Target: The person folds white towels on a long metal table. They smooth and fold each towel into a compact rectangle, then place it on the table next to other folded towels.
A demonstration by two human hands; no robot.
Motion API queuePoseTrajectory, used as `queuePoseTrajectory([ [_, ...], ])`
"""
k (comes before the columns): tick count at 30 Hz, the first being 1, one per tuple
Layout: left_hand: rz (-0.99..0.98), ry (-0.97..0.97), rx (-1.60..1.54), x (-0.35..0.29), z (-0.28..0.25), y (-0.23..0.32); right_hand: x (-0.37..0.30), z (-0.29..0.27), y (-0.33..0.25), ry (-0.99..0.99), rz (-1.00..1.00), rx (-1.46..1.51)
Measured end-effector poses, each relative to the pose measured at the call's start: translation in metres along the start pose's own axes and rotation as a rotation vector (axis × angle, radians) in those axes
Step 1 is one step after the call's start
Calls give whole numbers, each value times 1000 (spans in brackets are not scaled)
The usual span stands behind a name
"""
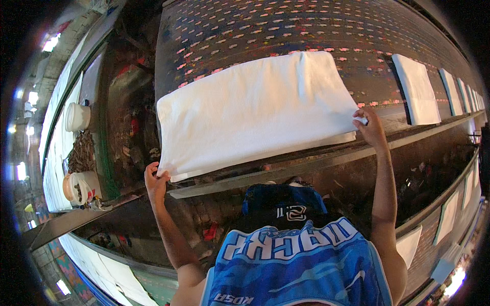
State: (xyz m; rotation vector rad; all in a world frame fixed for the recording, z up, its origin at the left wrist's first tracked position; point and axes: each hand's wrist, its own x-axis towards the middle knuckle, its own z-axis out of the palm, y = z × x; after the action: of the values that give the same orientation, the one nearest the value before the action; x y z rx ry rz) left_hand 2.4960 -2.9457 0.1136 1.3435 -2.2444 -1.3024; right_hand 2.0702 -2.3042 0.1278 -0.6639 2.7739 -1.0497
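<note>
A large piece of white cloth (250, 112), folded in layers, lies across the long dark table before me. My left hand (156, 178) pinches its near left corner between thumb and fingers. At the near right corner, my right hand (369, 127) grips the upper layer, with a bit of white showing between the fingers. Just below that grip, the edge of a lower layer peeks out. Both arms are spread wide, and the cloth's near edge runs along the table's front edge.
Farther right on the same paint-spotted table (245, 38) lies a folded white cloth (416, 91), with several more beyond it. A white tub (77, 117) and another white bucket (84, 186) stand at the left. Behind me, another long table carries white pieces (109, 275).
</note>
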Motion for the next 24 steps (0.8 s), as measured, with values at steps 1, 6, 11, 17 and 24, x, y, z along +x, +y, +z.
queuePoseTrajectory([
  [1,6,24,107,-5,1,5,-7,-1,5,-19,-26,-28],
  [6,140,57,502,-20,35,6,-29,29,26,-14,-47,-91],
  [11,382,221,702,-36,45,23,-34,26,1,70,-19,-131],
  [17,625,142,560,2,84,32,-3,38,14,99,116,-80],
  [24,711,198,479,107,92,45,102,63,10,189,242,-56],
])
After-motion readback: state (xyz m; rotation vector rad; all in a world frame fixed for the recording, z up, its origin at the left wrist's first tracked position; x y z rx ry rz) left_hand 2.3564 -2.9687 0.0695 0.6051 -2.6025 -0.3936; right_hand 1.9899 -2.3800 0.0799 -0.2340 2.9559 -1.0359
